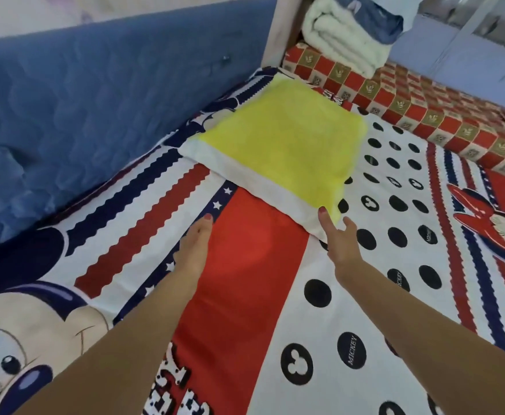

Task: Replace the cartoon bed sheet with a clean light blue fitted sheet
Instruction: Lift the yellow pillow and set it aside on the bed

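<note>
The cartoon bed sheet (254, 265), red, white and navy with black dots and mouse figures, lies spread flat over the bed. A pillow (281, 145) with a yellow top and white border lies on it near the headboard. My left hand (195, 247) stretches forward with straight fingers over the red stripe, just short of the pillow's near edge. My right hand (339, 238) is open, its fingers at the pillow's near right corner, touching the white border. No light blue sheet is in view.
A padded blue headboard (89, 94) runs along the left side. A red checkered mattress or cushion (424, 115) borders the far right, with a folded white blanket (344, 34) and blue cloth (374, 19) stacked on it. Pale blue cabinets (469, 55) stand behind.
</note>
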